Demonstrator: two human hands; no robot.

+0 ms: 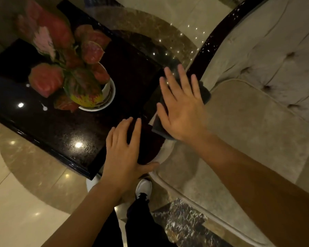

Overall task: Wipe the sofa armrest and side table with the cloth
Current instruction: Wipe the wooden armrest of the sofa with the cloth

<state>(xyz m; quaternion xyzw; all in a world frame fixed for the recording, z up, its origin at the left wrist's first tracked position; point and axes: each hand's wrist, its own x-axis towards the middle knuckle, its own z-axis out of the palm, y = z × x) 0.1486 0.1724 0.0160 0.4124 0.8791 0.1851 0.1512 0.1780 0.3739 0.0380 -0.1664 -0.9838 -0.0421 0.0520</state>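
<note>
Right hand (181, 107) flat, fingers spread, pressing the cloth (204, 93) along the armrest (214, 41), left hand (125, 150) splayed, apparently empty; table (61, 129) next.

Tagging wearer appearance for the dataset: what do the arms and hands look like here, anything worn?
Both forearms are bare as far as the frame shows: no sleeves in view. The left hand and right hand carry no gloves, and no rings, watch or wristband show, though motion blur softens the fingers. Lower down, dark trousers and a white shoe are visible.
</note>
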